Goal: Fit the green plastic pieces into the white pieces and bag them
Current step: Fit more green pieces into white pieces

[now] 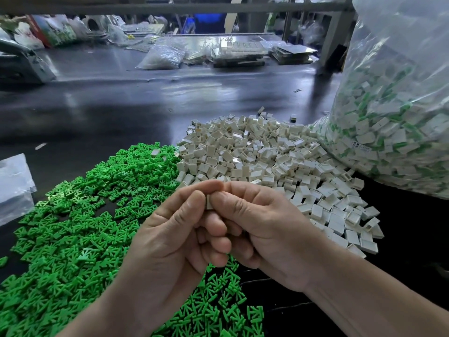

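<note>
Left hand (170, 239) and right hand (267, 234) meet, fingers clamped on one white piece (208, 203) above the green pieces (73, 227), white pile (267, 154) behind, stuffed clear bag (401, 117) right, glossy dark desk (121, 105), cluttered trays (238, 52) way back.

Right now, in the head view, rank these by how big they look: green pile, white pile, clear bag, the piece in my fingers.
1 and 2. green pile, nearest the camera, and clear bag, cut off by the frame: order unsure.
3. white pile.
4. piece, mostly hidden.
</note>
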{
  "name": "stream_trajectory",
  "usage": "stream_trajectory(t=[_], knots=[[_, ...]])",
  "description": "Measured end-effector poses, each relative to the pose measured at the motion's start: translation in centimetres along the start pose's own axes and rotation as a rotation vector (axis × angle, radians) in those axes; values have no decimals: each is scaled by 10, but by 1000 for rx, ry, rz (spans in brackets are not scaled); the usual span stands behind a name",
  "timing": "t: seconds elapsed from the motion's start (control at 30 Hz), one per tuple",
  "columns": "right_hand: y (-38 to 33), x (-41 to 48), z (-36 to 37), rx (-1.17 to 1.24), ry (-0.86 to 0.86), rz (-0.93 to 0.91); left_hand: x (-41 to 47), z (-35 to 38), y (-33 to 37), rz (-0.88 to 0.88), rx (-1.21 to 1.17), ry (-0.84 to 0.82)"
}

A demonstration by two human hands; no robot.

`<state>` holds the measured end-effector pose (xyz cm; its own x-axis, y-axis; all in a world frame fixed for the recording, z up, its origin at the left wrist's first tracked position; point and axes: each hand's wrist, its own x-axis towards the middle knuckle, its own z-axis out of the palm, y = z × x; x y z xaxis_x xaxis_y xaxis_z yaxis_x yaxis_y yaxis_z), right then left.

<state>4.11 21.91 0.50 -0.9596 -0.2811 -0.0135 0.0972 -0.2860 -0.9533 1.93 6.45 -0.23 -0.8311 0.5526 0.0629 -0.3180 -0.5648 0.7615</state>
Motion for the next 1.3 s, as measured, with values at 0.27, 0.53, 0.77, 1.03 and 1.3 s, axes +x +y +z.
stream_trajectory(t=[0.27,0.53,0.77,1.03,1.3], knots=[[2,-2,3,-32,13,15,0,-4,3,-17,35,-23],[1,-2,7,2,18,24,-1,1,4,12,92,49],[0,3,5,100,16,43,6,-8,12,62,265,74],[-14,9,-16,544,206,46,7,-34,10,235,1750,253],[-9,8,-25,172,183,89,19,-34,1,369,2103,99]])
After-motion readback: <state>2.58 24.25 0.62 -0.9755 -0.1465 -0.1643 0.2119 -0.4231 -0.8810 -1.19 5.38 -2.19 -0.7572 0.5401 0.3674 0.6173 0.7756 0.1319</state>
